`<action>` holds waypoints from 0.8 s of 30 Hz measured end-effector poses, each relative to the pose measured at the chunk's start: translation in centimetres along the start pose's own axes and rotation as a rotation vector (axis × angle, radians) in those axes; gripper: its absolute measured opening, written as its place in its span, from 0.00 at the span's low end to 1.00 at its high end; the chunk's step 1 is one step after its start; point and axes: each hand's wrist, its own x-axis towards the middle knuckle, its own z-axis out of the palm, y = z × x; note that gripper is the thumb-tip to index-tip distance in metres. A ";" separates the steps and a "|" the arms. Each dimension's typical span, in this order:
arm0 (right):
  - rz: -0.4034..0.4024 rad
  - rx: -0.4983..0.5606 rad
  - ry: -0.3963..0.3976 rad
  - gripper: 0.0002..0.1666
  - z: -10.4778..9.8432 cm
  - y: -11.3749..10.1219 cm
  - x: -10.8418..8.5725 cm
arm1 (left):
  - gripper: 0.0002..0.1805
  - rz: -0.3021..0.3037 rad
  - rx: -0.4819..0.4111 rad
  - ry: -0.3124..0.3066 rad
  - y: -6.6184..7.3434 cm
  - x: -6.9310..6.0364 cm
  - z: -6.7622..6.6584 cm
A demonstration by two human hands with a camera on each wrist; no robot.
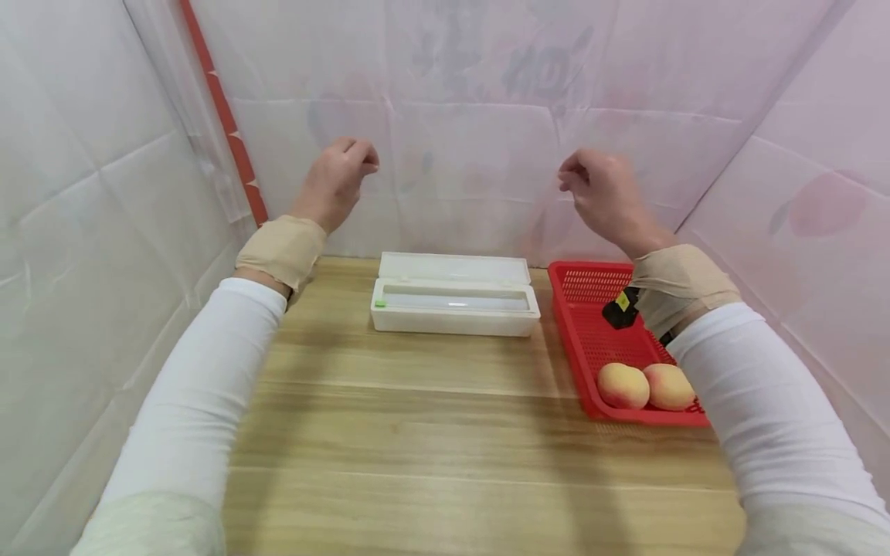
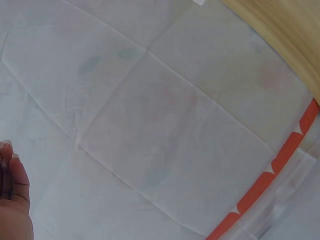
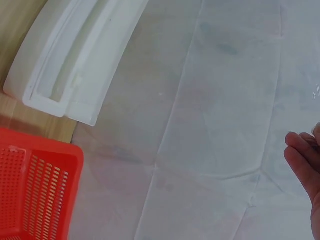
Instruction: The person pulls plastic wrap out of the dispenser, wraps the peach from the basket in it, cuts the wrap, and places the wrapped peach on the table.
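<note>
Both hands are raised at about the same height in front of the back wall, apart from each other. The left hand (image 1: 337,181) and the right hand (image 1: 605,193) each have thumb and fingers pinched together. Small glints beside the right fingertips show clear cling film (image 3: 316,92); its extent between the hands is hardly visible. Below and between them stands a white cling film dispenser box (image 1: 455,321) with its lid (image 1: 455,268) tipped back. A pale roll (image 1: 452,302) lies inside, and a small green piece (image 1: 380,303) sits at the left end.
A red plastic basket (image 1: 573,347) stands to the right, partly under the right arm. Two peaches (image 1: 623,385) lie at its near end. Translucent white sheeting (image 1: 473,154) surrounds the wooden tabletop (image 1: 417,463) at the back and sides. A black device (image 1: 621,309) hangs under the right wrist.
</note>
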 end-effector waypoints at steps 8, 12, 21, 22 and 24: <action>-0.059 -0.049 -0.005 0.10 -1.0 -0.3 0.3 | 0.06 0.027 -0.007 0.015 -0.1 0.4 -1.0; -0.083 -0.065 -0.016 0.09 -1.5 -0.4 0.0 | 0.06 0.014 -0.064 -0.009 -0.3 0.3 -1.3; -0.166 -0.037 -0.041 0.05 -2.8 -0.4 -2.6 | 0.05 0.139 -0.158 0.058 -0.2 -1.2 -2.3; -0.169 -0.026 -0.044 0.05 -2.9 -0.4 -3.0 | 0.05 0.149 -0.162 0.061 -0.2 -1.4 -2.4; -0.186 -0.007 -0.044 0.05 -3.1 -0.3 -3.8 | 0.05 0.158 -0.180 0.050 0.1 -1.9 -2.7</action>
